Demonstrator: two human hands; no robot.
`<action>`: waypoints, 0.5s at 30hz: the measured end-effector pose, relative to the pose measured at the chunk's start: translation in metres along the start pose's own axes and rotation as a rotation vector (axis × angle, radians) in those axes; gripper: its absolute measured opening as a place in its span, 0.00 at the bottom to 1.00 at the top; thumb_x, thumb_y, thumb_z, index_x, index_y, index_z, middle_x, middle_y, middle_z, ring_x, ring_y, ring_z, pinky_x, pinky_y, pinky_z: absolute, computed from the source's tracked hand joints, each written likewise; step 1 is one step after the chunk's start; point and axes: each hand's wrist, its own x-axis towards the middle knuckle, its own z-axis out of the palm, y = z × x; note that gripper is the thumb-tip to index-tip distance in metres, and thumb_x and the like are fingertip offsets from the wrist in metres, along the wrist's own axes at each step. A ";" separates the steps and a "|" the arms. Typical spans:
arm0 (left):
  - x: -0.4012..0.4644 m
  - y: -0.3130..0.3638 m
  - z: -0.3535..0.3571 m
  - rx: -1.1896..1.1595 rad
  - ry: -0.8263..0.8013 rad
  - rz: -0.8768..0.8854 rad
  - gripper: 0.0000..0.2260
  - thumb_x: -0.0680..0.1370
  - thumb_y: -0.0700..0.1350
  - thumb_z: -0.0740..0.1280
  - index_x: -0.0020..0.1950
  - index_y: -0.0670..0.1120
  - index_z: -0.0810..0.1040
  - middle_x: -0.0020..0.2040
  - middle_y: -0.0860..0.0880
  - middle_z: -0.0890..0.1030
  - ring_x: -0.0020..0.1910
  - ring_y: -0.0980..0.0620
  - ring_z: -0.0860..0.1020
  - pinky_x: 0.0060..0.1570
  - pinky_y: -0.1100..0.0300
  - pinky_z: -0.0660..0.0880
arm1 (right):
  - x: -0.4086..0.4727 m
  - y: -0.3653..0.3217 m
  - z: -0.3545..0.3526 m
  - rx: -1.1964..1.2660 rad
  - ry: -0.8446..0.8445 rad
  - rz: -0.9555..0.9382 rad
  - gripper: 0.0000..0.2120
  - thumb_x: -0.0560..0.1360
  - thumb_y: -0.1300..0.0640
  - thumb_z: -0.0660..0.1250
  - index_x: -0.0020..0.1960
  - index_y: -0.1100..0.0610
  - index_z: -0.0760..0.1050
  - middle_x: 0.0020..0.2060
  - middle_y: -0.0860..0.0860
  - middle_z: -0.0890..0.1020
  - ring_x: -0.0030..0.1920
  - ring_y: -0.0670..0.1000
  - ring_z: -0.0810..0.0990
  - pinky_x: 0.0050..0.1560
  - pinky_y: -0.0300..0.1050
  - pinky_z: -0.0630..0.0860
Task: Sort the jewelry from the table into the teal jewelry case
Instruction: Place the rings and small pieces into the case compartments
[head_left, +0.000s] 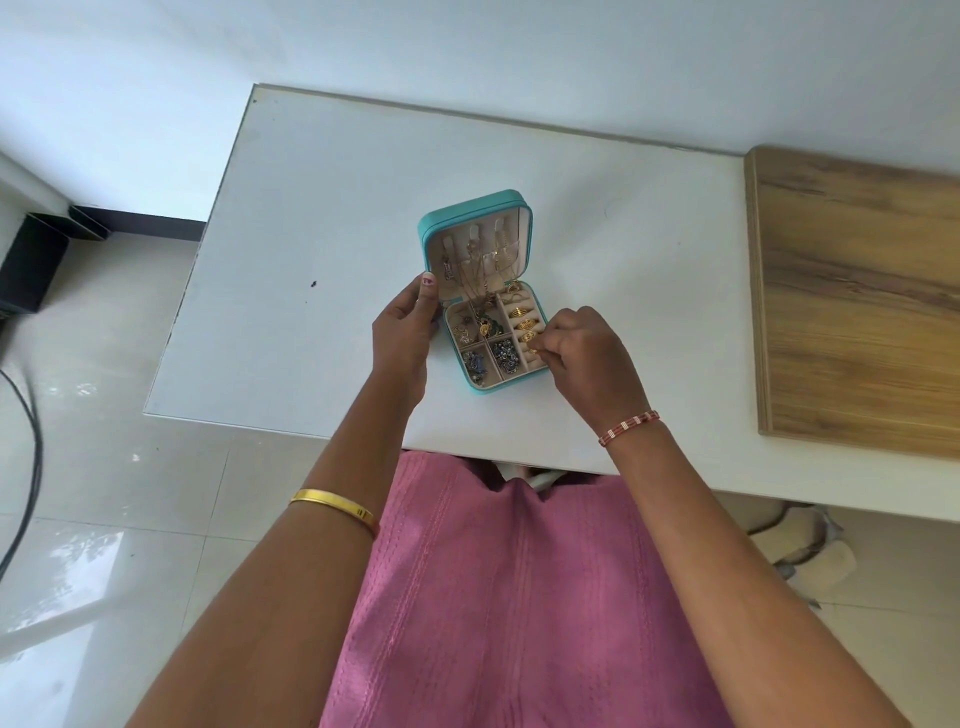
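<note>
The teal jewelry case (470, 208) stands open in the middle of the white table (311, 208), its lid upright with thin chains hanging inside. Its left compartments hold a green and gold pendant (485, 325) and dark blue pieces (504, 356). Gold rings (521, 313) sit in the padded ring rolls on the right side. My left hand (402, 332) grips the case's left edge, thumb up against the lid. My right hand (584, 358) pinches a small gold ring (533, 351) with curled fingertips over the nearest ring roll.
A wooden board (857, 301) lies on the table's right part. A small dark speck (314, 283) marks the table left of the case. The floor to the left has black boxes (31, 265) and a cable (31, 457).
</note>
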 end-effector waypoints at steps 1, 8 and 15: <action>0.000 0.000 0.000 0.001 0.000 -0.001 0.16 0.80 0.46 0.61 0.65 0.39 0.74 0.56 0.42 0.79 0.53 0.49 0.77 0.63 0.56 0.73 | 0.000 0.000 0.000 -0.011 -0.004 -0.012 0.05 0.66 0.70 0.72 0.41 0.66 0.82 0.36 0.60 0.81 0.38 0.60 0.77 0.33 0.46 0.75; 0.000 -0.001 0.000 0.006 0.002 -0.002 0.16 0.79 0.46 0.62 0.65 0.40 0.74 0.57 0.42 0.79 0.53 0.50 0.76 0.62 0.57 0.73 | 0.004 -0.001 -0.001 -0.029 -0.026 -0.031 0.05 0.65 0.70 0.72 0.41 0.67 0.82 0.36 0.62 0.81 0.38 0.61 0.78 0.33 0.47 0.77; 0.000 0.000 -0.001 0.002 -0.009 0.003 0.16 0.80 0.45 0.61 0.64 0.40 0.75 0.53 0.45 0.80 0.50 0.51 0.77 0.58 0.61 0.75 | -0.011 -0.002 0.004 -0.078 0.153 -0.025 0.07 0.66 0.69 0.73 0.43 0.65 0.80 0.35 0.59 0.82 0.36 0.59 0.79 0.32 0.44 0.77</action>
